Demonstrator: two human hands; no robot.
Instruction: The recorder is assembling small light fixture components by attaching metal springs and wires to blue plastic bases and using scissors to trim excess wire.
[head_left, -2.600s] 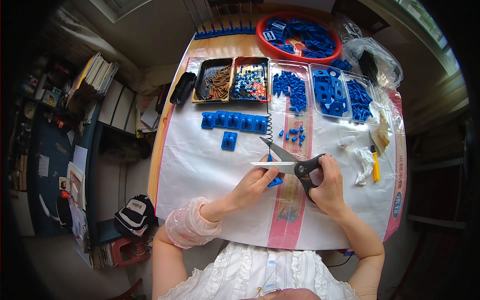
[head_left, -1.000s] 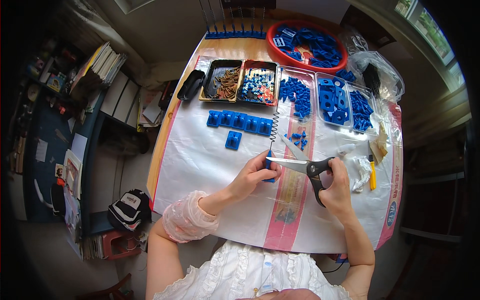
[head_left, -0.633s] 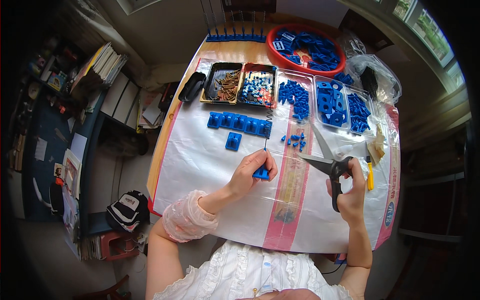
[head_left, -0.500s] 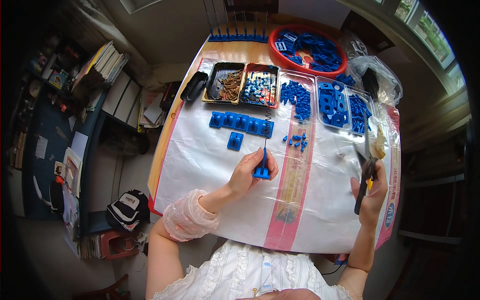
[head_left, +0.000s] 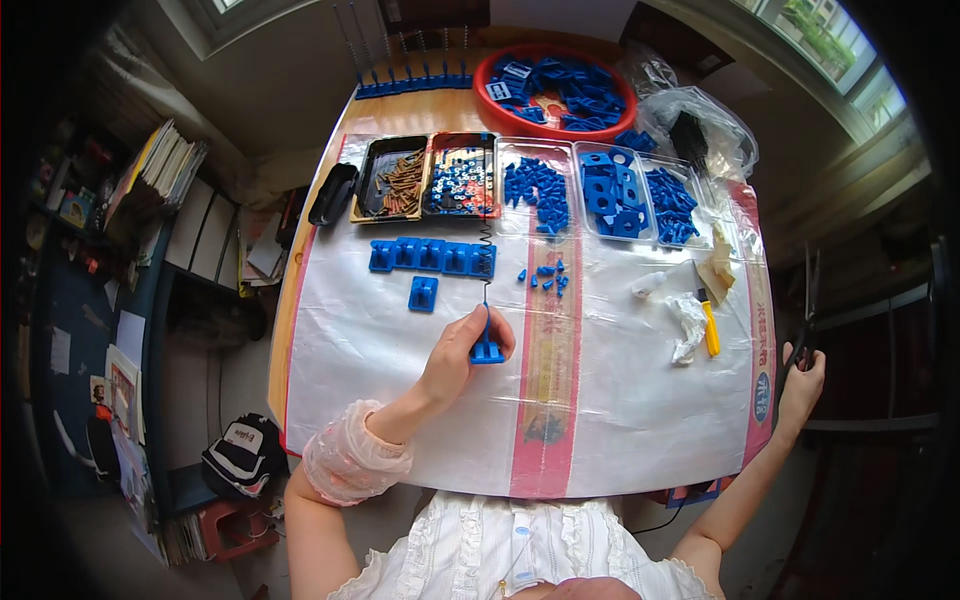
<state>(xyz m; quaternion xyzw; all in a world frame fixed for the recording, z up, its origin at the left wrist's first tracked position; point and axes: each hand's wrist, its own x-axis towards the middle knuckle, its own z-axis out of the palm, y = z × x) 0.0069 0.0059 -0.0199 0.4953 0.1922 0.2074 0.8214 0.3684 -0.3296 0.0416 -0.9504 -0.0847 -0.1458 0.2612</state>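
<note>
My left hand (head_left: 462, 355) is closed around a blue plastic stand (head_left: 487, 352) with a flat foot and a thin upright stem. Above the fingers, a dark coiled wire (head_left: 486, 235) rises from the stem's top. My right hand (head_left: 803, 385) is out past the table's right edge, wrapped round a black-handled tool (head_left: 808, 325) with two long thin jaws pointing away from me, slightly apart. Beyond my left hand lie a single blue base (head_left: 423, 294) and a joined row of blue bases (head_left: 430, 256). Several small blue cone-shaped caps (head_left: 546, 271) are scattered to their right.
Across the table stand trays of screws (head_left: 399, 190), nuts (head_left: 462, 180), blue caps (head_left: 540, 190) and other blue parts (head_left: 615, 195). Behind them are a red basin (head_left: 485, 100) and a rack of wired stands (head_left: 415, 85). A yellow-handled knife (head_left: 711, 330) lies beside crumpled tissue (head_left: 688, 325).
My right hand has swung the black-handled tool rightward, from over the table to beyond its edge. The view has shifted; my left hand keeps hold of the blue stand.
</note>
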